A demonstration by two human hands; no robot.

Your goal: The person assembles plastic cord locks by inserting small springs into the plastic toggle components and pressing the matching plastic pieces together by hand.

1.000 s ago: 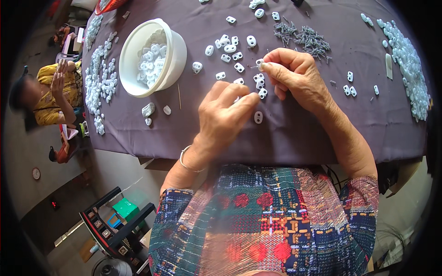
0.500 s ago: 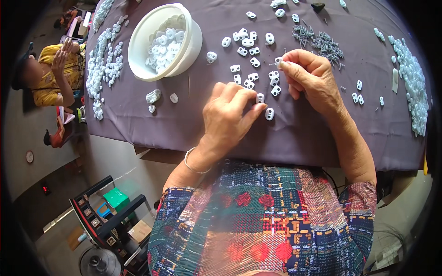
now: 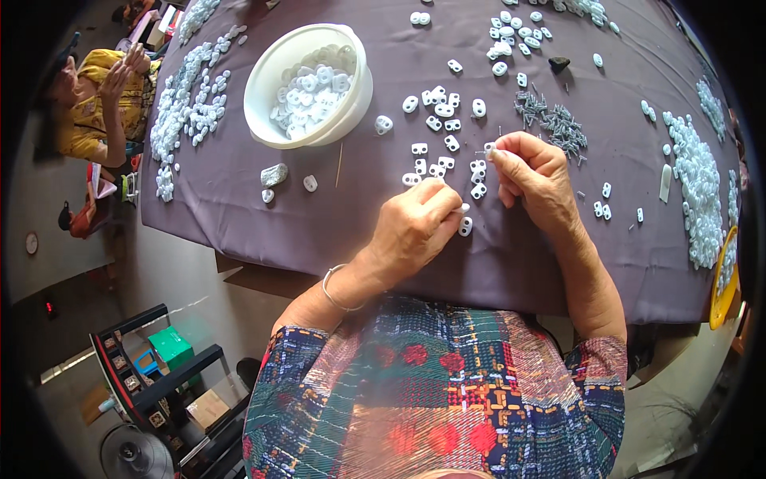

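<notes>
My left hand point(image 3: 419, 222) is closed, with a small white oval plastic piece point(image 3: 463, 208) pinched between thumb and fingertips. Just below that piece, a white two-holed plastic piece point(image 3: 465, 227) lies on the cloth. My right hand point(image 3: 536, 180) pinches another white plastic piece point(image 3: 489, 148), raised a little, with a thin grey pin point(image 3: 479, 152) poking out of its side. Between the hands sits a short column of two-holed pieces point(image 3: 478, 177). Several more two-holed pieces point(image 3: 443, 109) are scattered beyond my left hand. A heap of small grey pins point(image 3: 558, 120) lies beyond my right hand.
On the dark cloth point(image 3: 319, 231) stands a white tub point(image 3: 254, 120) part-filled with white pieces. Piles of white pieces lie left point(image 3: 171, 112) and right point(image 3: 694, 184). A grey stone point(image 3: 274, 175), a dark stone point(image 3: 559, 65) and a yellow basket point(image 3: 722, 291) are around. Another person point(image 3: 104, 100) sits at far left.
The view has shifted, showing more of the table's far side. My left hand has turned so its back faces up more, its piece still pinched. My right hand keeps its pinch.
</notes>
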